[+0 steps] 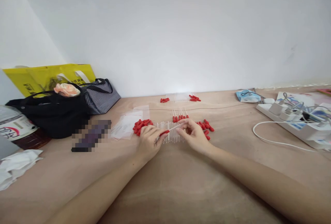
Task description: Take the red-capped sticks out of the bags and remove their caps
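Observation:
My left hand (149, 142) is closed on a small red rubber-like piece (164, 133). My right hand (194, 136) pinches a thin, pale clear stick (177, 126), whose lower end meets the red piece. Whether it sits inside is too small to tell. Beneath both hands lies a row of similar clear sticks (170, 138). One pile of red pieces (139, 124) is beside my left hand, partly hidden by it. More loose red pieces (206, 126) lie by my right hand. Just beyond, several sticks with red ends (180, 117) lie side by side.
Clear plastic bags (126, 122) lie left of the red pile, near a pixelated dark object (91, 136). Bags and a bottle (15, 127) stand at left. A power strip (297, 122) with its white cable (258, 136) and a blue mask (247, 96) are at right.

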The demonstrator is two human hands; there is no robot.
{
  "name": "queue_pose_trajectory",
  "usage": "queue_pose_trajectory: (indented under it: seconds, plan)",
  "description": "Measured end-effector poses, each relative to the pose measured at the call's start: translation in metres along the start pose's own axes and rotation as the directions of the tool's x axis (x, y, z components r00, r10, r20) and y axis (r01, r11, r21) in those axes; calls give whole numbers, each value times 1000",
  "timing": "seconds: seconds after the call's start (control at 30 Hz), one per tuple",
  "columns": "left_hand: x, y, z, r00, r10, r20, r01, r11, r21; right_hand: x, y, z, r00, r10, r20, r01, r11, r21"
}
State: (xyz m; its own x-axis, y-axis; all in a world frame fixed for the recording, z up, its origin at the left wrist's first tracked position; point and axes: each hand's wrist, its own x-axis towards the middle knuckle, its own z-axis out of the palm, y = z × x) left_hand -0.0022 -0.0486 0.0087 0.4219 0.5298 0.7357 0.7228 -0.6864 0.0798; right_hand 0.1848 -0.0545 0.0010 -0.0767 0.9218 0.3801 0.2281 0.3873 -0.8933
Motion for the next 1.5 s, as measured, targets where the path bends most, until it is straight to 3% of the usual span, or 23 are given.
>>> queue_pose_trajectory:
  seconds: [0.1, 0.2, 0.27, 0.33, 0.63, 0.83, 0.93, 1.03, 1.1, 1.17, 1.33, 1.5]
  plan:
    - [-1, -1, -1, 994, 107, -8, -107, 994, 39, -12, 6, -22, 970, -243, 11, 239, 943, -233]
    - [-3, 2, 0, 979, 205, 13, -206, 978, 25, -21, 10, -30, 868, -456, 196, 492, 739, -460]
    - [-6, 3, 2, 967, 251, 37, -251, 968, 8, -24, 12, -29, 795, -527, 300, 598, 596, -536]
    - [-9, 3, 3, 958, 280, 69, -280, 960, -10, -25, 13, -27, 760, -552, 343, 636, 523, -567]
    - [-12, 6, -9, 929, 355, 103, -355, 935, -12, -26, 10, -27, 721, -574, 387, 683, 495, -537]
    - [-14, 1, -14, 918, 390, 78, -392, 920, 15, -27, 12, -31, 731, -578, 364, 671, 508, -541]
    - [-21, -18, -23, 955, 293, 50, -294, 956, 19, -27, 17, -36, 767, -565, 303, 619, 530, -579]
    - [-22, -38, -35, 999, 32, 9, -32, 999, 9, -26, 21, -37, 787, -569, 239, 578, 543, -609]
    - [-16, -48, -39, 992, -122, -32, 123, 991, 50, -24, 22, -35, 803, -564, 195, 541, 550, -636]
    - [-8, -56, -37, 978, -202, -44, 205, 974, 100, -19, 21, -32, 826, -544, 147, 488, 560, -670]
    - [12, -76, -20, 947, -313, 78, 301, 944, 136, 4, 17, -24, 844, -536, 28, 374, 550, -746]
    - [14, -81, -11, 938, -306, 163, 264, 935, 236, 18, 18, -11, 836, -540, 93, 364, 421, -831]
